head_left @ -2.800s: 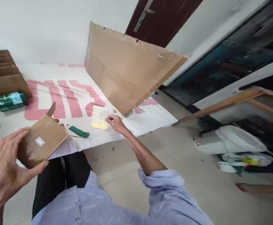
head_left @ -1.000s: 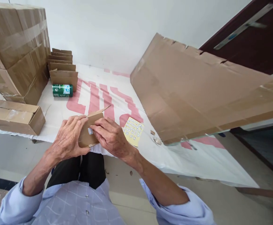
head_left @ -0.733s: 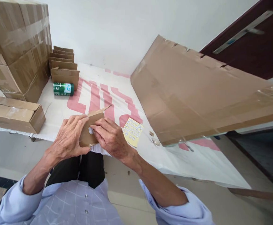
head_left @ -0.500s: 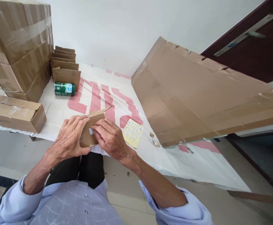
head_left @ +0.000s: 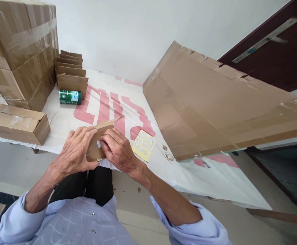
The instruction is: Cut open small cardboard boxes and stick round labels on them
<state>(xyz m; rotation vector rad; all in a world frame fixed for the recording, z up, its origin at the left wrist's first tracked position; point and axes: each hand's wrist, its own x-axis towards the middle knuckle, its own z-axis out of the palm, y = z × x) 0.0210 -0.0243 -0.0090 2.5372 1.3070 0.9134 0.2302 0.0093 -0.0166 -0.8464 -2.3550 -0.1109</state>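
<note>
A small brown cardboard box [head_left: 95, 151] sits between both hands above the front edge of the white and red banner sheet [head_left: 107, 102]. My left hand [head_left: 74, 151] wraps round its left side, fingers curled over the top. My right hand [head_left: 117, 151] presses fingertips on a small white sticker [head_left: 99, 144] on the box's face. A yellow sticker sheet [head_left: 143, 144] lies just right of my right hand.
Large taped cartons [head_left: 18, 51] stack at the left, with a flat box [head_left: 15, 123] in front. A row of folded small boxes [head_left: 71, 73] and a green can [head_left: 70, 97] lie behind. A big cardboard panel [head_left: 214, 105] leans at the right, a dark door [head_left: 273, 44] beyond.
Since 2.8 s ago my right hand left the sticker sheet and came onto the box, and my view swung left. Over the last second both hands stay almost still.
</note>
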